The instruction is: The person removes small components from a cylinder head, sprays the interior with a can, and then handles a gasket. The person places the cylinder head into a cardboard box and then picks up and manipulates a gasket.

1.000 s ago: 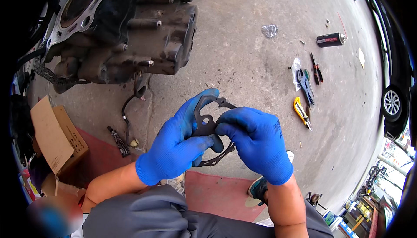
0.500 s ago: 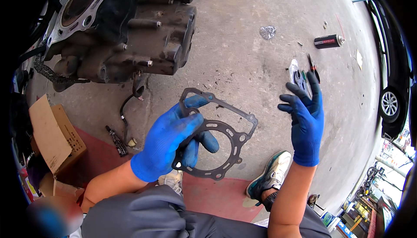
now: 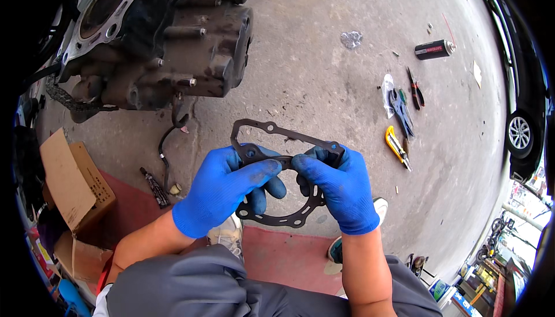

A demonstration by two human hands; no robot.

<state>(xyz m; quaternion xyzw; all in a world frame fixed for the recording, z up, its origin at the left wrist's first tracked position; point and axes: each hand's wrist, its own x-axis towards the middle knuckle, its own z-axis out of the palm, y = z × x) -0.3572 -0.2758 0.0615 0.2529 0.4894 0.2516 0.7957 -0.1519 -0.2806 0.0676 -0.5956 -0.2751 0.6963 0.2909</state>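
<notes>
A flat dark head gasket (image 3: 276,221), with a large round opening and a squarish loop at its far side, hangs in front of me above the floor. My left hand (image 3: 228,178), in a blue glove, pinches its left part between thumb and fingers. On its right part, my right hand (image 3: 338,184), gloved alike, grips with the thumb on top and the fingers beneath. Both thumbs lie close together along the middle bar. At the upper left stands a dirty engine block (image 3: 167,51) with an open cylinder bore (image 3: 107,6).
On the concrete to the right lie a yellow utility knife (image 3: 396,145), locking pliers (image 3: 400,112), red-handled pliers (image 3: 415,89) and a black spray can (image 3: 435,50). An open cardboard box (image 3: 69,184) sits at left by a dark tube (image 3: 155,187). A black car (image 3: 523,103) stands far right.
My right hand has come in from the right, where it was raised with nothing in it, and taken hold of the gasket. The gasket has turned slightly. The utility knife has come into view.
</notes>
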